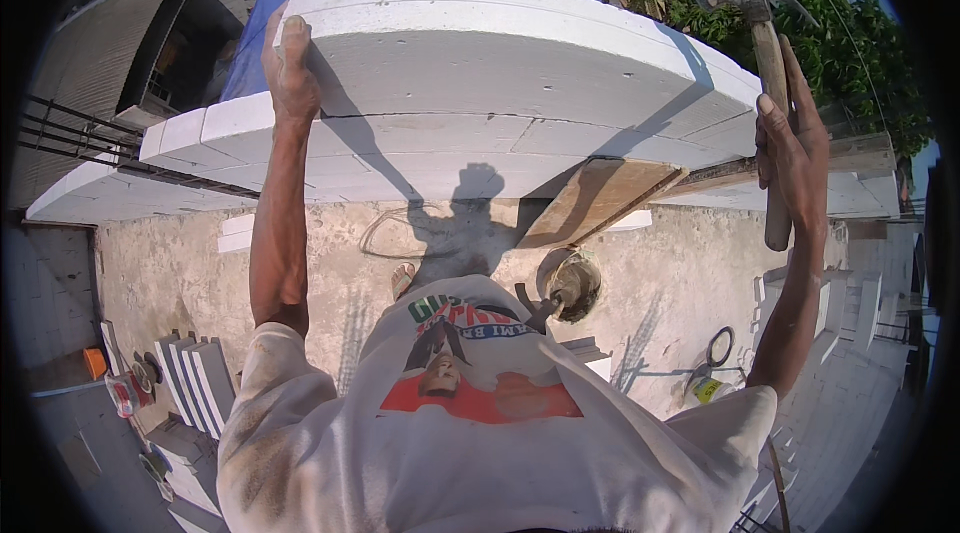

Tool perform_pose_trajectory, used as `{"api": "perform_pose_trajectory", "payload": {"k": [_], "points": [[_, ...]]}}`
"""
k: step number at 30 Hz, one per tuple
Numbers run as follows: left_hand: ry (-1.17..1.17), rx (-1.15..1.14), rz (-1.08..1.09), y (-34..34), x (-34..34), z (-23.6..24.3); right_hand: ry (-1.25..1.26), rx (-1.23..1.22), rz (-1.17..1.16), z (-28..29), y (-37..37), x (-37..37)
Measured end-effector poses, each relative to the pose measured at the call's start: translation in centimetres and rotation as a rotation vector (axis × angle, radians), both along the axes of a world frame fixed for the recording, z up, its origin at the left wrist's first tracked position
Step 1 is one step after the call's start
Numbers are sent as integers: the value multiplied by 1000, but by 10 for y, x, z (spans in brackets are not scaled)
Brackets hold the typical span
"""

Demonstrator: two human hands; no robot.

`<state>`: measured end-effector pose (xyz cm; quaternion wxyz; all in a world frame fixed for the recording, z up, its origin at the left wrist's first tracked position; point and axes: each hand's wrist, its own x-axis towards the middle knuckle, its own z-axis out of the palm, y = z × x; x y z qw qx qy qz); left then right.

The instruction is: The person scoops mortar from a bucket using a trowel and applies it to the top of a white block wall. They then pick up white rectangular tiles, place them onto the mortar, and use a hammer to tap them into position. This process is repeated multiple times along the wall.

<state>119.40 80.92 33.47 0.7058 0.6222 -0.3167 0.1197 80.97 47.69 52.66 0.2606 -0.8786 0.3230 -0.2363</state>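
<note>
My left hand [293, 73] grips the left end of the top course of a white block wall [495, 53], thumb over the upper edge. My right hand [795, 143] is closed round the wooden handle of a hammer [762, 38], held upright beside the wall's right end, head upward. Below the top course runs a seam, with more white blocks [230, 138] stepping down to the left.
Steel rebar [90, 138] juts out at left. A board [585, 208] leans on the wall above a mortar bucket [568, 288]. A wire coil [385, 233], stacked blocks [190, 383] and another bucket [705, 388] lie on the concrete floor [160, 263]. Behind are blue tarpaulin and plants.
</note>
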Motion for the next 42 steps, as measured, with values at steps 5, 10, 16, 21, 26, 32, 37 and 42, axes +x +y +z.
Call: {"api": "perform_pose_trajectory", "payload": {"k": [5, 10, 16, 21, 26, 32, 37, 42], "points": [[51, -5, -26, -4, -5, 0, 77, 27, -44, -8, -21, -34], [31, -20, -25, -1, 0, -3, 146, -5, -129, -1, -19, -35], [15, -11, -69, 8, 1, -2, 249, -135, 5, -18, -17, -26], [-21, -33, -47, -4, -5, 3, -121, -47, -3, -17, 3, 0], [12, -31, -41, 4, -10, 10, 308, -45, 113, 1, 67, 45], [2, 9, -20, 2, -9, 10, 154, 62, 156, -12, 55, 54], [-19, 15, -4, 1, -8, 6, 187, -125, 170, -9, 50, 52], [6, 57, -63, 3, -6, 10, 269, -252, 118, -24, 36, 37]]}}
